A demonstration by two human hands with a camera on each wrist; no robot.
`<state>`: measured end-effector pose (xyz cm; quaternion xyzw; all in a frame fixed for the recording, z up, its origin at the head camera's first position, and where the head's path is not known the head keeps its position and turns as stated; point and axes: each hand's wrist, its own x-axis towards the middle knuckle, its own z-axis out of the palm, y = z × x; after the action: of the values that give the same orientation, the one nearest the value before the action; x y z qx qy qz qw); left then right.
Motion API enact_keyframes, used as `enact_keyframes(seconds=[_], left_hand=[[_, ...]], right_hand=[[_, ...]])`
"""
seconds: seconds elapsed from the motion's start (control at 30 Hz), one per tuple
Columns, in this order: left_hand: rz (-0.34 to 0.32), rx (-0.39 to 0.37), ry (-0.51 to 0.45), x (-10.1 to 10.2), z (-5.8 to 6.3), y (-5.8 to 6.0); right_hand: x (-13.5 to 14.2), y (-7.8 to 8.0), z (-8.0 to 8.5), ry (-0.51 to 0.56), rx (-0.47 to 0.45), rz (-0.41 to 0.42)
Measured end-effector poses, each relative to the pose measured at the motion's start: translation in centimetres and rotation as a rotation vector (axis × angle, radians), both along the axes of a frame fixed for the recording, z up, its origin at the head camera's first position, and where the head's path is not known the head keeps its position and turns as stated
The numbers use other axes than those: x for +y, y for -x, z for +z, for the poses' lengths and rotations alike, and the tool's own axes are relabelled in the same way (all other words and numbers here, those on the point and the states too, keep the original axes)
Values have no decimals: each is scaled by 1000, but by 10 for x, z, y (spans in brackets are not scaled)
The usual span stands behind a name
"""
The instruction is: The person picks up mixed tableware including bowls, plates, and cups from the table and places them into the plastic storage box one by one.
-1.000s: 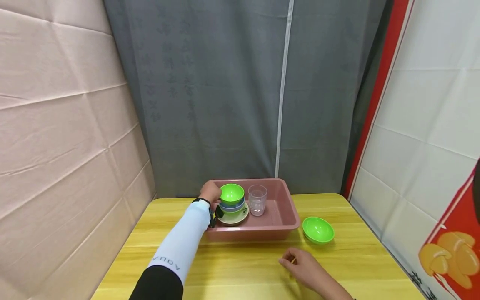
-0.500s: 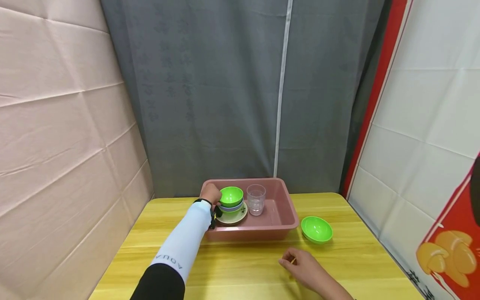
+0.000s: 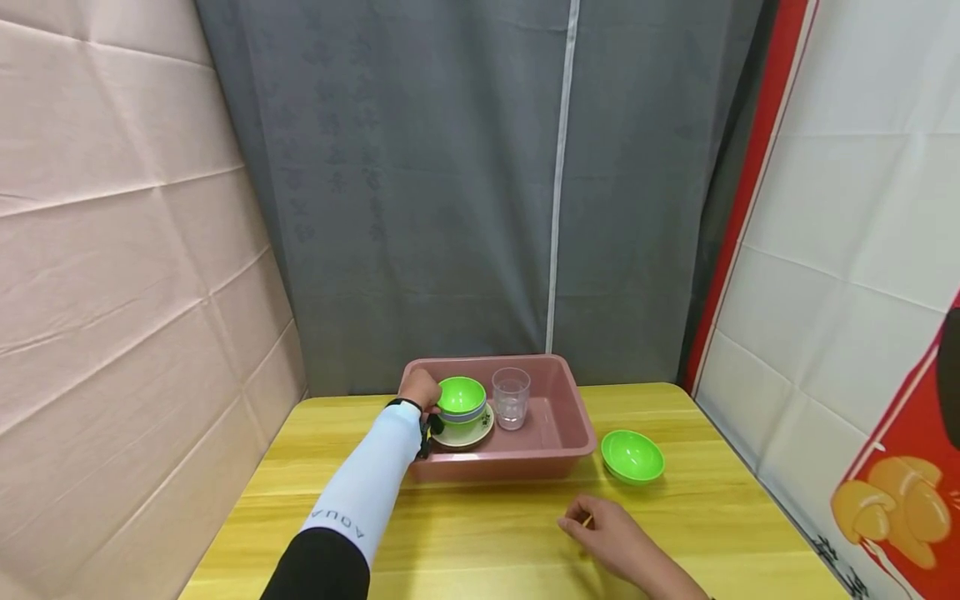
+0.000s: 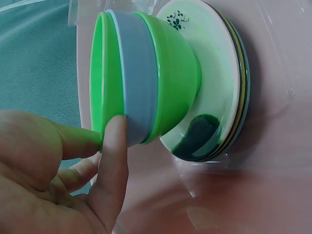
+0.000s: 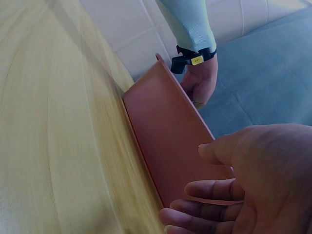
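Note:
Inside the pink basin (image 3: 517, 467), my left hand (image 3: 422, 390) pinches the rim of the top green bowl (image 4: 111, 73) between thumb and fingers. That bowl sits nested in a light blue bowl (image 4: 139, 73), which in turn sits in another green bowl (image 4: 178, 78). Under them is a small stack of plates, the upper one a pale plate (image 4: 219, 53) with a dark floral pattern. Over the wooden table, in front of the basin, my right hand (image 3: 606, 532) holds nothing, its fingers loosely bent.
A clear glass (image 3: 512, 398) stands in the basin just right of the bowls. A separate green bowl (image 3: 632, 457) rests on the wooden table (image 3: 480, 542), right of the basin. A grey curtain (image 3: 420, 192) hangs behind the table.
The top green bowl has gone down slightly into the blue bowl, with my left hand still on its rim. My right hand has stayed in place.

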<state>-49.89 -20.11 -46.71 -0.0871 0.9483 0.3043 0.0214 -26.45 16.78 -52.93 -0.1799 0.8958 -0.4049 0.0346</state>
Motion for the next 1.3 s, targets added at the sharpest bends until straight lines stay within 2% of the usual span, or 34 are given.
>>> enact_keyframes(seconds=[0.13,0.37,0.63,1.0,1.13,1.3], left_hand=[[0,14,40,4,4,-12],[3,19,55,4,2,-9],[14,-6,67,3,6,-13],[19,-17,18,2,5,-18],[12,-5,-15,2,12,-25],[-20,7,-76,3,25,-35]], right_hand=[[1,-1,0,3,-12,4],[0,0,-1,11,-40,2],[1,-1,-3,31,-46,12],[1,-2,-2,32,-75,23],[2,-2,-2,14,-50,5],[5,-3,-1,9,-25,-17]])
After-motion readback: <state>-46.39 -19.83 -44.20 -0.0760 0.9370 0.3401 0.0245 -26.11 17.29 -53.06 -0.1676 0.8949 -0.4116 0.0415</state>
